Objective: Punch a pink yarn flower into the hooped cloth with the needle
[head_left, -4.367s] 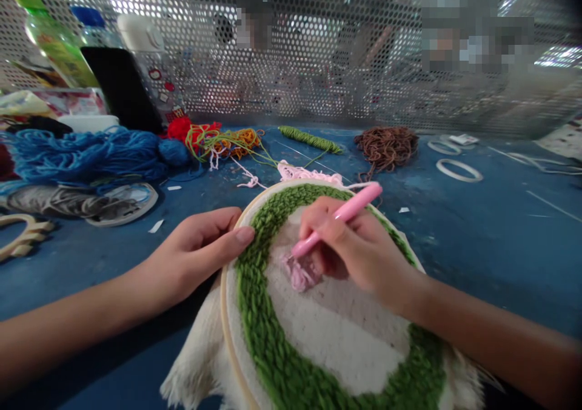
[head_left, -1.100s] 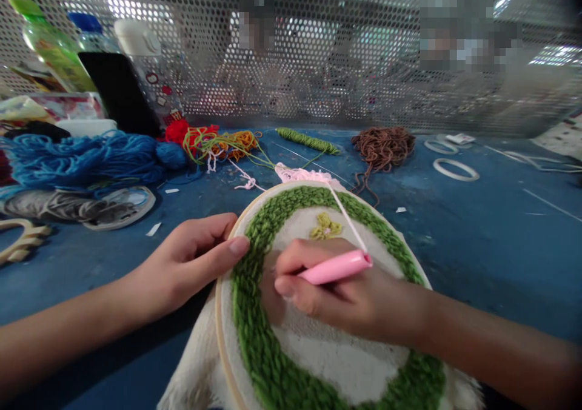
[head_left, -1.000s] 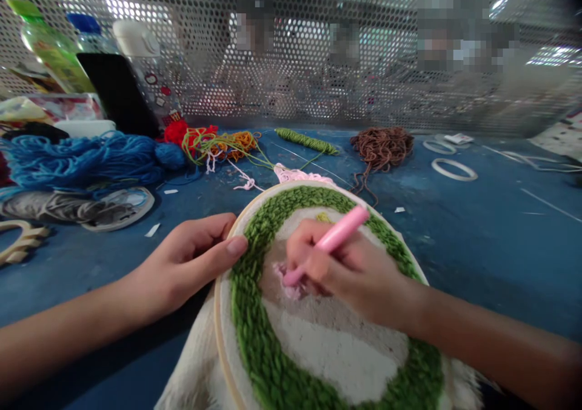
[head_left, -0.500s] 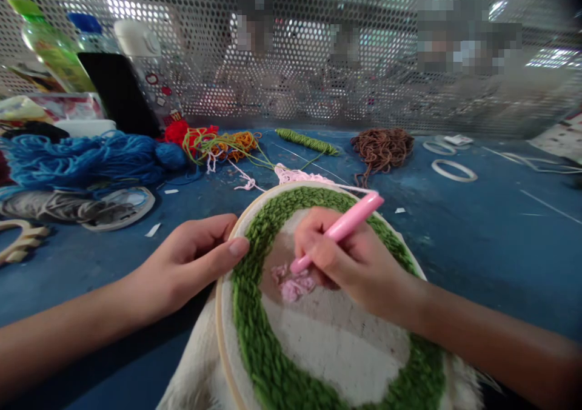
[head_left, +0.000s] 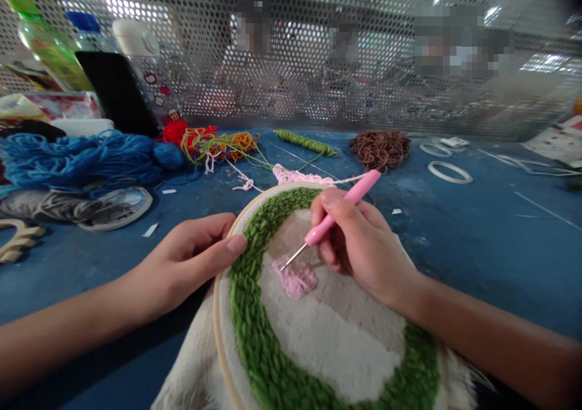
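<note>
My right hand (head_left: pixel 359 240) is closed around a pink punch needle (head_left: pixel 343 207) that tilts down to the left. Its bare metal shaft shows, with the tip at a small patch of pink yarn loops (head_left: pixel 297 281) on the cream cloth (head_left: pixel 336 337). Pale pink yarn runs from the handle's top end to a pink yarn heap (head_left: pixel 300 175) behind the hoop. A wide ring of green yarn stitches (head_left: pixel 254 313) surrounds the bare cloth. My left hand (head_left: pixel 191 258) grips the left side of the wooden embroidery hoop (head_left: pixel 219 331), thumb on top and fingers mostly hidden beneath.
Blue yarn (head_left: pixel 86 158), red yarn (head_left: pixel 175 132), a green yarn bundle (head_left: pixel 304 142) and brown yarn (head_left: pixel 381 149) lie along the back. Bottles and a black phone (head_left: pixel 116 91) stand at the back left. A perforated metal screen (head_left: pixel 295 88) rises behind, with people beyond.
My right hand has lifted the punch needle up and slightly right, so its metal shaft is now out of the cloth. My left hand keeps its hold on the hoop.
</note>
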The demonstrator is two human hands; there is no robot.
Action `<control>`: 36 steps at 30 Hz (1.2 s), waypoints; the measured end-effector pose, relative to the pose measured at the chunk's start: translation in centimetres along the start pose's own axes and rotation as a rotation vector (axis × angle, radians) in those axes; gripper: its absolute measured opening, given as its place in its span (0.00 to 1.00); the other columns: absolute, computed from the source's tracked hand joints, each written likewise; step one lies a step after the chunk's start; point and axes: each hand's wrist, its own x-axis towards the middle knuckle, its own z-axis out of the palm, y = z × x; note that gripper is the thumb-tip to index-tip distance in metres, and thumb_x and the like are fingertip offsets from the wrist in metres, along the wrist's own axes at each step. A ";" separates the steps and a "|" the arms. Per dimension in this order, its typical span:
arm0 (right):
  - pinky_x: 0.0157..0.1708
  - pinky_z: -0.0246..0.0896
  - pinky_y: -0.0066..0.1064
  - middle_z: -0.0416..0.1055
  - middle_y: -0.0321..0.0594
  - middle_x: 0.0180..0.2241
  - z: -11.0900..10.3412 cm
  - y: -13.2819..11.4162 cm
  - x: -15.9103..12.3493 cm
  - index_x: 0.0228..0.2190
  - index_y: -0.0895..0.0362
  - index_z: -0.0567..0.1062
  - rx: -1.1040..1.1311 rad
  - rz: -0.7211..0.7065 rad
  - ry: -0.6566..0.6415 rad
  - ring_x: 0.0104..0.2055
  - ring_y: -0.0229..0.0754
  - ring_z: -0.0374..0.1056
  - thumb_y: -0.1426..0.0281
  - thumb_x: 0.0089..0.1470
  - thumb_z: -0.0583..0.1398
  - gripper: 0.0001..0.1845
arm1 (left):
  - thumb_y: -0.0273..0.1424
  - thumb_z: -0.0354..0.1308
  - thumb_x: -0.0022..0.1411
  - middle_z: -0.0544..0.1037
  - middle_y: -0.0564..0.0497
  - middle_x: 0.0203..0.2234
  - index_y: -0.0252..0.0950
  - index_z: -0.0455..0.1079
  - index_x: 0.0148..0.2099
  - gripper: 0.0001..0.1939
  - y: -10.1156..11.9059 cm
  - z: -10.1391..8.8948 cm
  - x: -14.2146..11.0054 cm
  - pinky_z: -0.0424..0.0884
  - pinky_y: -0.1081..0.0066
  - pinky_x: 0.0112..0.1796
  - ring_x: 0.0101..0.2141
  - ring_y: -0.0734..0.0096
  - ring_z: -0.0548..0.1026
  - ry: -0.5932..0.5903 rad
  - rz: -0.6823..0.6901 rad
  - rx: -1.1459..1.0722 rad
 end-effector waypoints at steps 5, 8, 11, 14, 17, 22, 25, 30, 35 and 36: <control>0.15 0.49 0.20 0.63 0.29 0.19 0.3 0.0 -0.8 0.27 0.56 0.70 -0.213 -0.105 -0.179 0.18 0.28 0.56 0.61 0.62 0.56 0.14 | 0.51 0.53 0.59 0.66 0.55 0.22 0.36 0.61 0.29 0.22 0.2 0.1 0.0 0.61 0.76 0.23 0.24 0.73 0.65 0.009 0.017 0.010; 0.25 0.58 0.22 0.69 0.34 0.26 0.6 -0.1 -1.0 0.29 0.57 0.72 -0.410 -0.158 -0.341 0.26 0.31 0.63 0.64 0.60 0.58 0.10 | 0.51 0.53 0.59 0.67 0.55 0.22 0.35 0.63 0.30 0.22 0.2 0.1 0.0 0.62 0.77 0.23 0.24 0.74 0.65 0.006 0.020 0.027; 0.24 0.59 0.23 0.68 0.33 0.23 0.7 0.1 -0.8 0.29 0.57 0.71 -0.317 -0.097 -0.346 0.25 0.32 0.64 0.62 0.59 0.58 0.13 | 0.52 0.53 0.58 0.67 0.55 0.22 0.35 0.62 0.30 0.23 0.0 0.0 0.0 0.61 0.76 0.23 0.24 0.73 0.65 0.010 0.013 0.021; 0.15 0.50 0.19 0.64 0.30 0.17 0.4 0.2 -0.4 0.25 0.57 0.68 -0.053 -0.007 -0.151 0.17 0.29 0.57 0.58 0.62 0.54 0.18 | 0.53 0.53 0.58 0.64 0.56 0.21 0.36 0.61 0.29 0.23 0.0 0.0 0.0 0.60 0.77 0.23 0.24 0.74 0.64 0.021 0.004 0.006; 0.12 0.46 0.18 0.62 0.29 0.14 0.0 0.1 0.0 0.23 0.57 0.68 0.005 -0.001 0.017 0.14 0.29 0.53 0.59 0.62 0.52 0.20 | 0.54 0.53 0.57 0.62 0.57 0.20 0.36 0.60 0.29 0.24 -0.1 0.0 0.0 0.59 0.77 0.22 0.23 0.75 0.63 0.024 0.000 0.016; 0.12 0.44 0.19 0.61 0.29 0.14 -0.1 0.1 -0.1 0.22 0.57 0.67 -0.060 -0.037 0.010 0.14 0.28 0.52 0.62 0.62 0.52 0.19 | 0.53 0.53 0.58 0.63 0.57 0.21 0.36 0.59 0.29 0.23 0.0 0.0 0.0 0.59 0.76 0.23 0.24 0.74 0.63 0.018 0.004 0.015; 0.17 0.51 0.20 0.65 0.31 0.20 0.3 0.0 -0.8 0.25 0.57 0.69 -0.228 -0.096 -0.160 0.19 0.29 0.58 0.64 0.61 0.56 0.14 | 0.51 0.53 0.58 0.65 0.56 0.21 0.37 0.59 0.28 0.22 0.2 0.0 -0.1 0.61 0.75 0.23 0.24 0.72 0.64 0.006 0.010 0.011; 0.23 0.58 0.22 0.68 0.34 0.23 0.6 0.0 -1.1 0.27 0.57 0.71 -0.280 -0.073 -0.347 0.24 0.31 0.63 0.65 0.59 0.58 0.12 | 0.51 0.52 0.58 0.65 0.55 0.21 0.37 0.60 0.27 0.22 0.3 0.1 -0.1 0.61 0.75 0.23 0.24 0.72 0.63 0.017 0.024 0.020; 0.13 0.45 0.19 0.62 0.29 0.15 0.1 0.1 -0.1 0.22 0.57 0.67 -0.015 -0.017 -0.046 0.15 0.28 0.53 0.62 0.62 0.54 0.19 | 0.52 0.53 0.58 0.62 0.56 0.21 0.37 0.59 0.27 0.23 0.2 0.2 -0.1 0.59 0.77 0.23 0.24 0.74 0.62 0.008 0.004 -0.032; 0.12 0.44 0.18 0.61 0.29 0.13 0.0 0.0 0.0 0.22 0.57 0.67 -0.008 -0.028 0.001 0.14 0.28 0.52 0.62 0.62 0.54 0.19 | 0.52 0.54 0.58 0.62 0.56 0.21 0.37 0.58 0.27 0.23 0.2 0.2 -0.1 0.59 0.77 0.23 0.24 0.74 0.61 0.005 0.000 -0.040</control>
